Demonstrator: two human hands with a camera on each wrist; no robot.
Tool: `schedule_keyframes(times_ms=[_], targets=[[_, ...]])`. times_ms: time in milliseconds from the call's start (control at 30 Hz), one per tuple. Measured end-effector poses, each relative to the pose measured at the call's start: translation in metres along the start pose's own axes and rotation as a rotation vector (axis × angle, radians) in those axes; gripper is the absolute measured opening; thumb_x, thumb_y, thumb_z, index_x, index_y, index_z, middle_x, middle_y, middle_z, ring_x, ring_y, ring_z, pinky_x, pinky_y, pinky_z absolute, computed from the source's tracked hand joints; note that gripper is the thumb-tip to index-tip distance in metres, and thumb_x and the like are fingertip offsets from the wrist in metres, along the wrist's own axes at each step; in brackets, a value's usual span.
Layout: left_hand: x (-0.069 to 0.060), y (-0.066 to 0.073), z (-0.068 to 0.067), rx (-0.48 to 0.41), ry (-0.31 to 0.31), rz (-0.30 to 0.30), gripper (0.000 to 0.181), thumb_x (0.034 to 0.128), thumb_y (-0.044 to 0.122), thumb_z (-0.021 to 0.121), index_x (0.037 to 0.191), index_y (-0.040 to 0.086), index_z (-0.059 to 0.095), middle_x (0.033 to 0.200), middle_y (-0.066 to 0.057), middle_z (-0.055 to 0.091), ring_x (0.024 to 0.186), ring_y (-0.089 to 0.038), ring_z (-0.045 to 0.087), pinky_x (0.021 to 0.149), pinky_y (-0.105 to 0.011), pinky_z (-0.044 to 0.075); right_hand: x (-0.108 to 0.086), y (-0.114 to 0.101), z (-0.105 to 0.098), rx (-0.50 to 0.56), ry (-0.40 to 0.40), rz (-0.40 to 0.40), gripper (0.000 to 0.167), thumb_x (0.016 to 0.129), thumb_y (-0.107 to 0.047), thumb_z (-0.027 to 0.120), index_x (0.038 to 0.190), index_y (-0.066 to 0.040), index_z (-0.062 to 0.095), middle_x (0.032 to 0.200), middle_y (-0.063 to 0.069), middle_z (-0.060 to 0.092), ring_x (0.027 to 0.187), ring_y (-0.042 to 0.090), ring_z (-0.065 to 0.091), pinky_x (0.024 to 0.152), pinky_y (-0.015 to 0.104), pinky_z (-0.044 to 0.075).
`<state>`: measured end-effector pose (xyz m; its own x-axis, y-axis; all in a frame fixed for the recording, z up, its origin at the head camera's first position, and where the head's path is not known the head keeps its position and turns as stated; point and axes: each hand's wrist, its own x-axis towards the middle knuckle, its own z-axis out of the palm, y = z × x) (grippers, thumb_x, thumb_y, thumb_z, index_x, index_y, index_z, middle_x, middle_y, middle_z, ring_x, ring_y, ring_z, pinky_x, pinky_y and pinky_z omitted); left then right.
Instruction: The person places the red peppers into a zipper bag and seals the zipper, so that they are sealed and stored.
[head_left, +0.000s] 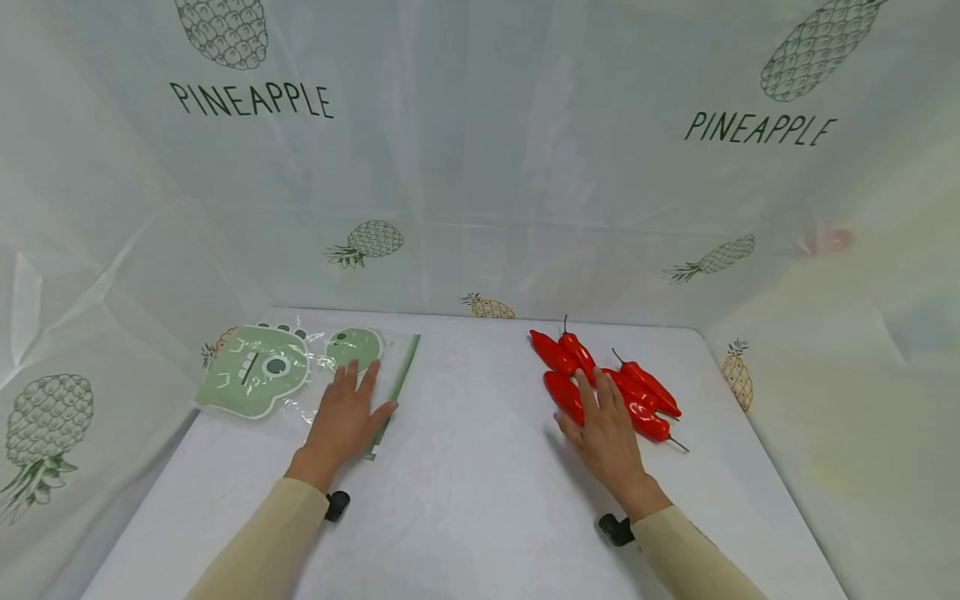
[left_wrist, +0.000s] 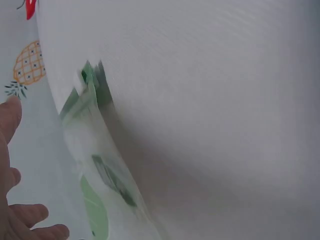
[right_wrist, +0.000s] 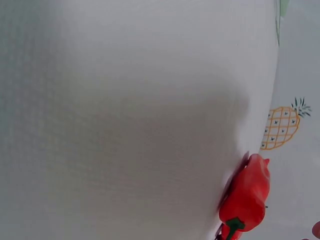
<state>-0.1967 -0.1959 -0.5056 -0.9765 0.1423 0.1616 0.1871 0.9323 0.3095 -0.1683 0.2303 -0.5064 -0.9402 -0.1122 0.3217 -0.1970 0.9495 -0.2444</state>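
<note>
My left hand [head_left: 345,421] is spread over a clear plastic zip bag [head_left: 253,371] printed with green dinosaur shapes. Its thumb is by the green strip [head_left: 405,367] along the bag's right edge; whether it touches cannot be told. In the left wrist view the hand [left_wrist: 22,220] shows at the left edge with fingers apart, beside the bag [left_wrist: 112,175]. On the right, several red chili peppers [head_left: 564,395] lie in a loose pile. My right hand [head_left: 606,433] reaches over their near side, fingers extended, gripping none. The right wrist view shows a pepper [right_wrist: 247,195] with a green stem.
A white table [head_left: 465,500] lies beneath everything. Pale sheeting [head_left: 480,167] printed with pineapples encloses its back and sides. A small black device [head_left: 337,506] is at the left wrist, and another black device [head_left: 617,529] at the right wrist.
</note>
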Motion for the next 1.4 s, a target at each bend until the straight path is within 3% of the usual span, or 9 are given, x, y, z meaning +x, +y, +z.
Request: schedule_keyframes(times_ms=[333,633,967,1167,1400], targets=[[0.018,0.012,0.013,-0.136,-0.059,-0.055,0.087,0.1030,0.043,0.065,0.168,0.008,0.020,0.168,-0.033,0.022,0.153,-0.055,0.027,0.118,-0.068,0.036,0.001,0.001,0.002,0.030,-0.009,0.028,0.098,0.086,-0.034,0.086,0.164,-0.009,0.031,0.165,0.026,0.031,0.149,0.048,0.035,0.099,0.066,0.053],[0.033,0.014,0.022,-0.240,-0.042,-0.085,0.091,0.1001,0.030,0.072,0.169,0.008,0.017,0.165,-0.032,0.030,0.148,-0.051,0.039,0.118,-0.064,0.038,0.000,0.002,0.000,0.048,-0.037,0.075,0.095,0.089,-0.033,0.084,0.165,-0.009,0.032,0.164,0.026,0.033,0.145,0.049,0.041,0.095,0.064,0.056],[0.044,0.015,0.025,-0.255,-0.014,-0.136,0.092,0.0941,0.019,0.079,0.167,0.004,0.024,0.158,-0.034,0.043,0.144,-0.051,0.045,0.118,-0.062,0.039,0.000,0.005,-0.002,0.051,-0.064,0.099,0.094,0.091,-0.035,0.082,0.165,-0.008,0.031,0.164,0.026,0.034,0.145,0.049,0.041,0.097,0.064,0.055],[0.047,0.009,0.028,-0.234,-0.014,-0.187,0.089,0.0943,0.019,0.079,0.166,0.006,0.028,0.139,-0.033,0.062,0.124,-0.051,0.061,0.104,-0.061,0.050,0.001,0.005,-0.001,0.055,-0.094,0.110,0.094,0.092,-0.037,0.081,0.166,-0.009,0.030,0.165,0.026,0.032,0.146,0.049,0.039,0.099,0.065,0.054],[0.042,0.007,0.025,-0.286,0.022,-0.234,0.067,0.0991,0.011,0.065,0.161,0.009,0.039,0.122,-0.020,0.073,0.100,-0.042,0.071,0.089,-0.055,0.056,0.001,0.006,0.001,0.062,-0.099,0.119,0.096,0.091,-0.036,0.082,0.166,-0.011,0.029,0.166,0.026,0.031,0.147,0.050,0.038,0.098,0.066,0.054]])
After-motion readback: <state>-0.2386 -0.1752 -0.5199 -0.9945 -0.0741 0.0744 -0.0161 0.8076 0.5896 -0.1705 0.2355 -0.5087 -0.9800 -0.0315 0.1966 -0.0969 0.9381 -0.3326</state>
